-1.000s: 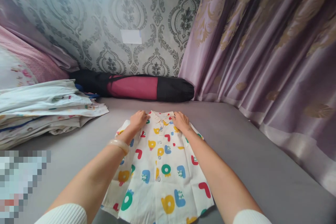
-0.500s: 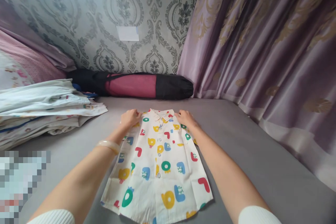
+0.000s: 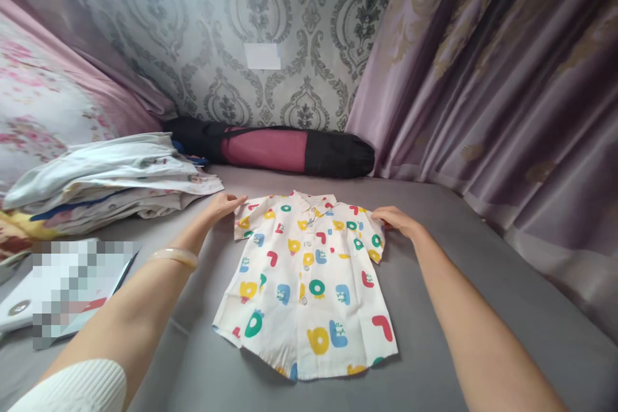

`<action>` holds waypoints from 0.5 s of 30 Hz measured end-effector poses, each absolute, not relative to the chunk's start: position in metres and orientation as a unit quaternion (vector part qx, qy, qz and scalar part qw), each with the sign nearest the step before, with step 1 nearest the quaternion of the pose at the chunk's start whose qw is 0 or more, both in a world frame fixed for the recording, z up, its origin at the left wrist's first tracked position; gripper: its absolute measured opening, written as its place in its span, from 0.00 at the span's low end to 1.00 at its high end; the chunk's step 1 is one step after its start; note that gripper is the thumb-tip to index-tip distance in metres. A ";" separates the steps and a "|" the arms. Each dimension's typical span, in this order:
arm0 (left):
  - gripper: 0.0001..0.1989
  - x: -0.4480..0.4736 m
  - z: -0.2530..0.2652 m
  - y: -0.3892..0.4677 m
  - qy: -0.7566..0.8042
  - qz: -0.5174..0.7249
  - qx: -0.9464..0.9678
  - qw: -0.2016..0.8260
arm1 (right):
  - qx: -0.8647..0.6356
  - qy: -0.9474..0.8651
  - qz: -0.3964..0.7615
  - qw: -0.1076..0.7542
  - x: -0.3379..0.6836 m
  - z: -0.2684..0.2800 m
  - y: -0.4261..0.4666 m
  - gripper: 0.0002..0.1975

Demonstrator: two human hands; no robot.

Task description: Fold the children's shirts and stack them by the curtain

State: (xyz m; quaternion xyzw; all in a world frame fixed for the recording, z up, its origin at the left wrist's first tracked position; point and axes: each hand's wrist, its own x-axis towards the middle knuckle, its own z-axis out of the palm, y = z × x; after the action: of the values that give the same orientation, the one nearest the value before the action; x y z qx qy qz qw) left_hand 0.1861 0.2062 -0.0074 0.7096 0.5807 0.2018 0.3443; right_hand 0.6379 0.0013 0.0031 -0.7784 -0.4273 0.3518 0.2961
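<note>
A short-sleeved white shirt [image 3: 309,283] printed with red, yellow, blue and green letter shapes lies flat, front up, with its collar at the far end. Its button front runs down the middle and both sleeves are spread outward. My left hand [image 3: 226,206], with a pale bangle on the wrist, grips the outer end of the left sleeve. At the other side, my right hand [image 3: 396,219] has its fingers closed on the edge of the right sleeve. The fingertips of both hands are partly hidden.
The shirt lies on a grey sheet [image 3: 458,296]. A pile of folded clothes [image 3: 116,170] is at the left, with a pale, partly blurred-out package [image 3: 29,306] nearer. A long black and pink bag [image 3: 265,147] lies along the patterned wall; purple curtains [image 3: 434,77] hang right.
Both hands have moved apart from beside the collar to the sleeve ends. The sleeves now lie spread out. The view has shifted slightly left.
</note>
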 end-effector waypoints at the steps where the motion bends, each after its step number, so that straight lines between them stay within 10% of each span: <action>1: 0.27 0.182 -0.007 0.204 0.581 0.205 0.706 0.348 | -0.777 -0.426 0.356 0.297 0.642 0.003 -0.003 0.07; 15: 0.17 0.178 -0.017 0.190 0.547 0.301 0.662 0.414 | -0.774 -0.376 0.356 0.365 0.650 -0.006 -0.038 0.09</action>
State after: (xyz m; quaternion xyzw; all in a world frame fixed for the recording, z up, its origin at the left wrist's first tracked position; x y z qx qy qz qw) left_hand 0.1778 0.1899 -0.0165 0.6621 0.5472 0.3008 0.4143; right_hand 0.6502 -0.0381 -0.0058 -0.7738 -0.3762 0.3557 0.3649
